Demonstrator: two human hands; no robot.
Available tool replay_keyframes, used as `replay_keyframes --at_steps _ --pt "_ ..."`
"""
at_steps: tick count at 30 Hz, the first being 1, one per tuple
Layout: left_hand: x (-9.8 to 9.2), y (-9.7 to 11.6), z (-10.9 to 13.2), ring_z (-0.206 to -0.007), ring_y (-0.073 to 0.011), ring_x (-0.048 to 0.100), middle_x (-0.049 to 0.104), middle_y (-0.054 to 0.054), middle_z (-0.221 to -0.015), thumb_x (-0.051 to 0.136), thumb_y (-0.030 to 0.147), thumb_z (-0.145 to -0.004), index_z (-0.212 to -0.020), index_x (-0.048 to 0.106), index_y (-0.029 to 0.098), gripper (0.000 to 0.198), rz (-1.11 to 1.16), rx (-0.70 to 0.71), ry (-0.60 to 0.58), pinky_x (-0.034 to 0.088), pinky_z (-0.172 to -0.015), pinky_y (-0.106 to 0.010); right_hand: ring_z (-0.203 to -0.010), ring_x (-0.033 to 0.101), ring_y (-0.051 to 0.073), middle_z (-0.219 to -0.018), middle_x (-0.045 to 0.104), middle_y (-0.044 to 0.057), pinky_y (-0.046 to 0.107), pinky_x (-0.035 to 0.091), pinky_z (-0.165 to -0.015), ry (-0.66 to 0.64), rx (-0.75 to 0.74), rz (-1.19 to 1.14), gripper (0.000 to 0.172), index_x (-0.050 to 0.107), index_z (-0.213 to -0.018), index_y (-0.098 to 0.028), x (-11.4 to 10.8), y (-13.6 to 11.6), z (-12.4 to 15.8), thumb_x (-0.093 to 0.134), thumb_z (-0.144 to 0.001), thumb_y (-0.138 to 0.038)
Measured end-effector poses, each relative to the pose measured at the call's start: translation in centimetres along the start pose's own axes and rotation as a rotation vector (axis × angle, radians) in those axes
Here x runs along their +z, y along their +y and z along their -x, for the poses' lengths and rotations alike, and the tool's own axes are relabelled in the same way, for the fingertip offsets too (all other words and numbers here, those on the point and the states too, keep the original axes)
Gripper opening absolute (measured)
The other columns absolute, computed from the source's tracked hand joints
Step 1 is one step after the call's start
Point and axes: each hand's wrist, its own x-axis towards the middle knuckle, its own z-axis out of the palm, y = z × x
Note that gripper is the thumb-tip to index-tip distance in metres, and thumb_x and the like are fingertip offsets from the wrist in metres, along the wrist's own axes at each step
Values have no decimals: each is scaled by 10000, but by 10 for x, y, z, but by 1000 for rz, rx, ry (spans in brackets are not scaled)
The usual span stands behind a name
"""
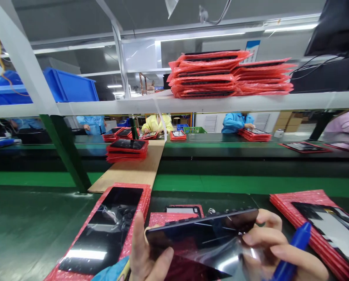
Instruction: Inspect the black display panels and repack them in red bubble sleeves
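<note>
Blue sign (252, 46) up back: txt too blurred. L hand (146, 259) fingers grip dark panel (200, 236) left edge; R hand (280, 248) pinches right edge, blue pen (297, 242) tucked in.

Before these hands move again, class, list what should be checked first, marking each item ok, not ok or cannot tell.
1. Left hand grips the dark panel at its left edge: ok.
2. Right hand steadies its right edge: ok.
3. Blue pen tip kept off the panel: cannot tell, tip out of frame.
4. Panel free of marks: cannot tell, reflections.
5. Red padded stack at left lies flat: ok.
</note>
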Motion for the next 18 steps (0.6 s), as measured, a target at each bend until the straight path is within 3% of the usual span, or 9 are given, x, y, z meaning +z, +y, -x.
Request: replay_keyframes --at_steps 3,6,9,12,15,18 --pt "4 3 -3 -707 -109 685 737 56 -872 607 134 -853 -1517 -48 418 976 115 -19 75 549 -742 -187 -426 474 163 -563 611 -76 440 429 -677 2 48 10 146 566 -808 -300 3 -11 -4 701 -834 -350" --pt "9 9 -8 -662 -84 653 724 47 -1033 666 169 -805 -1529 43 407 984 132 -81 95 538 -701 -164 -413 504 155 -586 636 -93 440 451 -706 -139 95 25 194 566 -840 -308 -4 -16 -10 750 -789 -274" --pt "15 15 -14 -896 -171 695 681 7 -1207 690 248 -777 -1534 117 379 959 114 -117 100 539 -867 -268 -425 533 160 -604 645 -88 450 464 -756 -202 143 21 214 569 -876 -303 -12 -18 -14 750 -779 -241" --pt "17 18 -18 -1125 -268 638 661 -34 -1259 691 296 -766 -1543 124 337 962 96 -135 95 449 -1040 -392 -413 534 160 -606 637 -86 462 468 -779 -221 192 -15 239 573 -893 -297 -19 -19 -14 752 -761 -209" --pt "13 16 -21 -1084 -276 663 668 -54 -1247 705 288 -746 -1546 122 314 990 92 -158 69 466 -1020 -396 -416 535 159 -634 648 -88 469 468 -808 -245 203 -35 272 574 -926 -292 -25 -18 -12 744 -753 -167" --pt "7 14 -21 -983 -261 694 668 -64 -1236 708 275 -740 -1546 157 290 976 81 -145 77 544 -888 -355 -415 540 145 -662 667 -101 446 457 -807 -274 168 -61 296 575 -943 -287 -26 -20 -11 736 -749 -131"
